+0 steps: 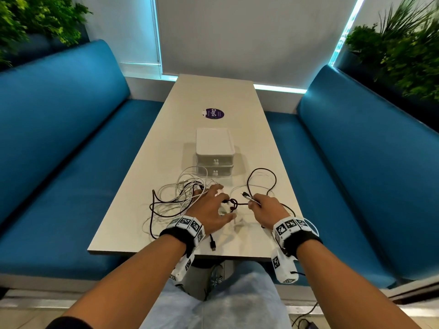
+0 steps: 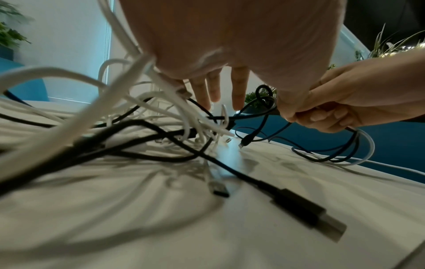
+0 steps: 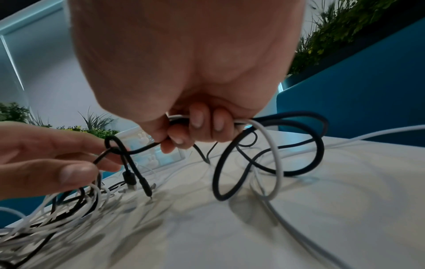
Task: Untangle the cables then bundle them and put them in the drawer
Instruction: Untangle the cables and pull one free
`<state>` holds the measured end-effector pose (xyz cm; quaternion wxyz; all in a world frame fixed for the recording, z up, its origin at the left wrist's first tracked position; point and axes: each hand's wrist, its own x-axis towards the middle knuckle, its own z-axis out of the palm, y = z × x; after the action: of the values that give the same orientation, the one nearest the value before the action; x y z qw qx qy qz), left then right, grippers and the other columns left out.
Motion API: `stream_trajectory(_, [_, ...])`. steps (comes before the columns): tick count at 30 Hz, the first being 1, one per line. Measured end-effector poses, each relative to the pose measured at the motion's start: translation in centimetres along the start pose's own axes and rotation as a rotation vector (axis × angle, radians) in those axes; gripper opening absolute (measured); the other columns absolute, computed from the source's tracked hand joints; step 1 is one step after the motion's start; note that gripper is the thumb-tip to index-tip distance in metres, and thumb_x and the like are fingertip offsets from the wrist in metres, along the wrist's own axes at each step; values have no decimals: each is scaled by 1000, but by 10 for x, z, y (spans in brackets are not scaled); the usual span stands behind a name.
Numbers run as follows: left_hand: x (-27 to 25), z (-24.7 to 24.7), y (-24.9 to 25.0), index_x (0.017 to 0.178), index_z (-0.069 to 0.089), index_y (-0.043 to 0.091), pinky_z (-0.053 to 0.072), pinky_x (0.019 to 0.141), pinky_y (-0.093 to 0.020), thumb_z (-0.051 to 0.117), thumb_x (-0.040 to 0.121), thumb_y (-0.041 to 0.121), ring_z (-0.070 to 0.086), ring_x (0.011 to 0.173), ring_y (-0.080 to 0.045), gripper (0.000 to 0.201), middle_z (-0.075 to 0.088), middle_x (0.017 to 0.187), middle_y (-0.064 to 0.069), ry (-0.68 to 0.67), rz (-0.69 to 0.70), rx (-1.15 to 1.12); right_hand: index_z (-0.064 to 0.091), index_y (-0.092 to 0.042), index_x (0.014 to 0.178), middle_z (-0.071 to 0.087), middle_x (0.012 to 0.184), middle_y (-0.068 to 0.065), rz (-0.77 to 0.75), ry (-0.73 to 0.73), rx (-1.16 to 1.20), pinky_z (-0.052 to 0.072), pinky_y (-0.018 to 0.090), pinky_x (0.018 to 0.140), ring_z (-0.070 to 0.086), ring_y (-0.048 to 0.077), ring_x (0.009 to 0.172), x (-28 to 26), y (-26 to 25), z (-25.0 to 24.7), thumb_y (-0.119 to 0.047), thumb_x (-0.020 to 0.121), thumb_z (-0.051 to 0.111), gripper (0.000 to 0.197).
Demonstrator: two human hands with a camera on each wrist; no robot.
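- So, the cables (image 1: 180, 198) lie in a messy pile of white and black loops near the front edge of the desk (image 1: 213, 96), mostly toward its left side.
- A black knot (image 1: 233, 204) is held up between the two hands, likely so it can be picked loose.
- The right hand (image 1: 267, 208) is curled tight round a black cable and a white cable (image 3: 276, 160). That grip probably keeps the black cable pulled straight from the knot.
- The left hand (image 1: 211, 208) has its fingers spread and mostly straight, thumb out. Its fingertips (image 3: 78, 172) touch the knot. It does not look closed on anything.
- A black plug (image 2: 306, 213) lies loose on the desk by the front edge.
- The little drawers (image 1: 215, 155) stand just behind the pile, in the middle of the desk. Both look closed, so nothing is put away yet.
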<state>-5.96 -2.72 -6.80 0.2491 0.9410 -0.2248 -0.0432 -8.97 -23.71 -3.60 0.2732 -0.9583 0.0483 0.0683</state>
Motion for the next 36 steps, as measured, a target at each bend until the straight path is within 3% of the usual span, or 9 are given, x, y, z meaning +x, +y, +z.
stream_trajectory(5, [0,-2,3,122,60,20,44,90,-34,52,97,29,56,104,-23,27,51,120,-1,72,99,9,59,-17,87,62,75,5,-8,2,-2,40,31,53,58,24,67,-1,0,2,-33,97,46,23])
stream_trajectory(10, [-1,-9,7,142,36,37,47,78,-36,44,93,12,57,84,-23,55,63,93,-3,-18,88,-13,61,-16,94,63,79,7,-7,2,-17,55,40,65,61,27,71,2,-1,-1,-33,98,45,24])
stream_trajectory(15, [1,-8,9,100,54,30,44,66,-34,51,84,-2,54,76,-24,36,53,99,4,46,174,49,61,-16,96,65,85,9,-10,15,-68,55,40,68,63,29,75,3,-1,1,-34,98,43,26])
stream_trajectory(20, [-1,-9,5,84,43,27,39,63,-34,49,76,3,52,76,-26,26,54,90,4,-93,208,141,60,-18,103,66,95,9,36,17,-187,52,35,69,61,27,80,5,3,4,-37,100,40,28])
stream_trajectory(24, [-7,-16,-1,104,48,33,47,76,-34,61,77,36,51,83,-15,30,57,88,11,-153,184,87,58,-15,109,63,102,11,133,25,-254,46,32,67,60,28,83,8,10,2,-35,102,39,29])
stream_trajectory(27, [-9,-15,1,127,43,37,44,82,-34,53,85,61,52,91,-17,50,60,98,7,-134,166,98,58,-15,107,63,98,9,182,45,-313,48,32,68,59,28,81,8,16,-1,-31,101,39,26])
stream_trajectory(29, [-7,-13,-2,128,47,30,44,83,-35,44,96,54,56,97,-22,40,65,104,-1,-85,170,92,57,-15,105,61,93,6,210,55,-385,46,31,65,58,26,78,6,22,-4,-24,99,39,21])
stream_trajectory(32, [-3,-12,-12,106,62,16,42,81,-38,38,104,38,58,96,-29,32,65,97,-8,-88,171,252,58,-17,105,57,88,3,265,39,-524,48,32,67,58,25,79,-1,35,-10,-15,94,39,22])
stream_trajectory(36, [0,-8,-16,102,62,15,37,93,-41,39,103,34,56,104,-27,30,64,104,-6,-92,150,400,60,-18,105,57,90,3,278,54,-529,51,34,70,63,26,88,-5,39,-9,-14,93,38,25])
